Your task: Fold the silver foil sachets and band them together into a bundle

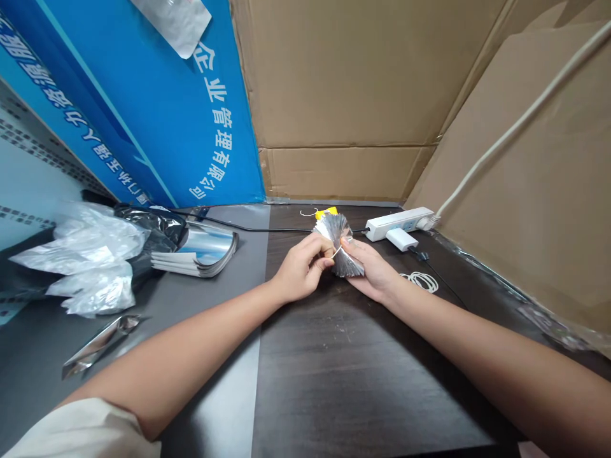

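In the middle of the head view my right hand (375,268) is closed around a bundle of silvery foil sheets (350,266), gathered at the waist so both ends fan out. The fingers of my left hand (303,264) pinch a thin white band (337,250) that lies across the narrow middle of the bundle. Whether the band runs all the way round cannot be seen. Just behind the bundle is a small yellow object (326,212), partly covered, with a thin white loop beside it.
A white power strip (398,222) with a plugged-in adapter (401,240) stands at the back right, near a coiled white cord (422,282). On the left lie clear plastic bags (90,248), a curved stack of silvery sheets (191,257) and a foil packet (102,343). Cardboard walls (344,83) enclose the table.
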A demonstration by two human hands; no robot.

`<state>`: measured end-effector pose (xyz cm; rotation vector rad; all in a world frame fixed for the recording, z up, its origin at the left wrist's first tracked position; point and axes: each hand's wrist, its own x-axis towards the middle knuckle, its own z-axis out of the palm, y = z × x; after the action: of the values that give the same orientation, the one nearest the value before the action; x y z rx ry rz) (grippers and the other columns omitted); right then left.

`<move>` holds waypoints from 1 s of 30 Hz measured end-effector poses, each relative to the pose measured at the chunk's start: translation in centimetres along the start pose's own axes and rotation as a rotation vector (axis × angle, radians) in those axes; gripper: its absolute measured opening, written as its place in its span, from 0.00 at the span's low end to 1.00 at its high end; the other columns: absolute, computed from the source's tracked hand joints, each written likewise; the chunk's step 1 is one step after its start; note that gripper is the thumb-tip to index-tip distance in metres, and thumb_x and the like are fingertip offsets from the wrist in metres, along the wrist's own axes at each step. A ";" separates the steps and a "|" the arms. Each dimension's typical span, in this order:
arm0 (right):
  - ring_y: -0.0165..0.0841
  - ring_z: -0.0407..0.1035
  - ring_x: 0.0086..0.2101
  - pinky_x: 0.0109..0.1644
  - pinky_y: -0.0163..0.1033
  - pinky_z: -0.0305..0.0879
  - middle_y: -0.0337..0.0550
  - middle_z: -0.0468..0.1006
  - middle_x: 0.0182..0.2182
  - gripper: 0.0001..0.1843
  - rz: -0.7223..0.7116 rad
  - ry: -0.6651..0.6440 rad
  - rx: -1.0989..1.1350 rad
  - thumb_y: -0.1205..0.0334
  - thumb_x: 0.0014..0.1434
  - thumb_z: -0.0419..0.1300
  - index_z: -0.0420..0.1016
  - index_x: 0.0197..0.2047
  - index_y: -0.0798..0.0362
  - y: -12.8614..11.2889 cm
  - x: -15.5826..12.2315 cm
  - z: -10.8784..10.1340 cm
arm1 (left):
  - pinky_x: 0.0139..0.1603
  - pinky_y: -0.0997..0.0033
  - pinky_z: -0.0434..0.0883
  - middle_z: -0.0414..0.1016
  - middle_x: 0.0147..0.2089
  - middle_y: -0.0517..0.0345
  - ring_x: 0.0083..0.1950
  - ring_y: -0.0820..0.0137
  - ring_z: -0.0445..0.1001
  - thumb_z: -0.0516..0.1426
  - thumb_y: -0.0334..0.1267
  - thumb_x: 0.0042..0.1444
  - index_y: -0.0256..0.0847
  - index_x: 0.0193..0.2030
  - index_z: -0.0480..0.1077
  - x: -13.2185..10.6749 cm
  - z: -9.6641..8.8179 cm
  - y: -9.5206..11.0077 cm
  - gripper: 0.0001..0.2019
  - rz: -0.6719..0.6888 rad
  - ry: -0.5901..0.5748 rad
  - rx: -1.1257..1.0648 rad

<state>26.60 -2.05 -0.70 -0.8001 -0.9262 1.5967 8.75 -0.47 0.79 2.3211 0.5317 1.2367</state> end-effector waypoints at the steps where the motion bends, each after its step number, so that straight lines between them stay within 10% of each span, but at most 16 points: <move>1: 0.30 0.69 0.30 0.37 0.36 0.67 0.35 0.76 0.28 0.23 -0.010 0.011 0.010 0.45 0.46 0.77 0.75 0.34 0.51 -0.2 0.1 -0.3 | 0.44 0.67 0.68 0.73 0.37 0.53 0.40 0.68 0.69 0.52 0.43 0.69 0.40 0.34 0.64 0.1 -0.2 0.1 0.13 -0.023 -0.027 -0.048; 7: 0.30 0.69 0.27 0.35 0.36 0.67 0.34 0.76 0.25 0.24 -0.070 0.089 0.022 0.46 0.42 0.80 0.75 0.31 0.51 -1.5 0.9 -1.9 | 0.49 0.61 0.66 0.72 0.29 0.54 0.40 0.64 0.66 0.52 0.52 0.66 0.41 0.26 0.64 0.9 -1.5 1.0 0.21 -0.130 -0.178 -0.075; 12: 0.29 0.69 0.27 0.34 0.36 0.67 0.34 0.76 0.26 0.25 -0.096 0.086 0.021 0.46 0.41 0.80 0.75 0.32 0.51 -1.4 1.0 -1.8 | 0.61 0.52 0.65 0.74 0.26 0.54 0.43 0.61 0.72 0.55 0.43 0.60 0.41 0.21 0.66 1.0 -1.3 2.3 0.16 -0.075 -0.035 -0.406; 18: 0.31 0.69 0.29 0.36 0.38 0.68 0.35 0.76 0.27 0.23 -0.100 0.053 0.020 0.46 0.45 0.78 0.74 0.33 0.51 -1.0 0.7 -1.1 | 0.25 0.70 0.68 0.83 0.44 0.50 0.24 0.75 0.70 0.56 0.30 0.52 0.39 0.34 0.83 0.9 -0.3 3.3 0.13 -0.329 0.119 -0.793; 24: 0.30 0.69 0.30 0.36 0.37 0.67 0.34 0.76 0.29 0.24 -0.108 0.077 0.038 0.46 0.45 0.78 0.75 0.36 0.50 -0.9 0.7 -1.5 | 0.18 0.78 0.65 0.78 0.59 0.44 0.20 0.83 0.68 0.68 0.42 0.54 0.47 0.53 0.81 1.3 0.4 2.6 0.19 -0.553 0.214 -0.823; 30: 0.30 0.69 0.31 0.37 0.37 0.67 0.34 0.76 0.29 0.24 -0.137 0.079 0.016 0.46 0.46 0.78 0.75 0.38 0.48 -0.8 0.2 -1.0 | 0.19 0.85 0.67 0.74 0.64 0.40 0.23 0.85 0.70 0.72 0.52 0.48 0.40 0.50 0.81 1.3 0.7 2.1 0.26 -0.727 0.429 -1.002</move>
<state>27.80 -1.54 -0.48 -0.7667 -0.8910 1.4425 10.29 -1.63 2.45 0.9129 0.6139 1.2027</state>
